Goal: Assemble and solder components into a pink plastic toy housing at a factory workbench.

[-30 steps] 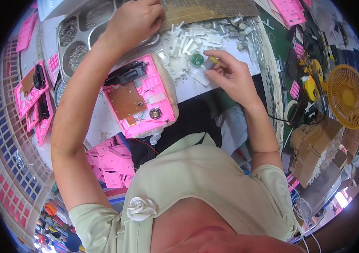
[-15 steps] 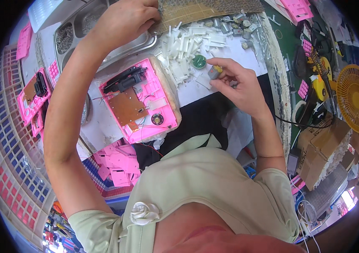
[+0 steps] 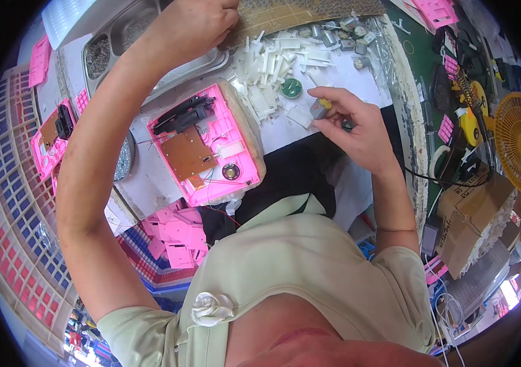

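Observation:
Between the thumb and fingers of my right hand (image 3: 363, 131) is a small grey motor (image 3: 318, 110) with a yellow end. The hand is above white paper, right of a round green piece (image 3: 291, 88) and a pile of white plastic parts (image 3: 272, 64). My left hand (image 3: 202, 21) reaches to the far edge, beside a brown sheet (image 3: 291, 19) with small grey bits. Its fingers are curled together; what they hold, if anything, is hidden. Below lies an open pink housing (image 3: 245, 137), containing a brown circuit board (image 3: 184, 153), a black part (image 3: 184, 116) and a round speaker (image 3: 231, 172).
A metal compartment tray (image 3: 96, 55) lies beneath my left forearm. More small motors (image 3: 347, 44) sit beyond my right hand. Pink pieces (image 3: 178, 235) are stacked near my lap. A plastic basket (image 3: 22, 226) stands left; a yellow fan (image 3: 520, 137) and a torn carton (image 3: 477, 214) stand right.
The whole view has shifted slightly to the right. My left hand has moved a little farther toward the far edge. My right hand still holds the motor, slightly lower.

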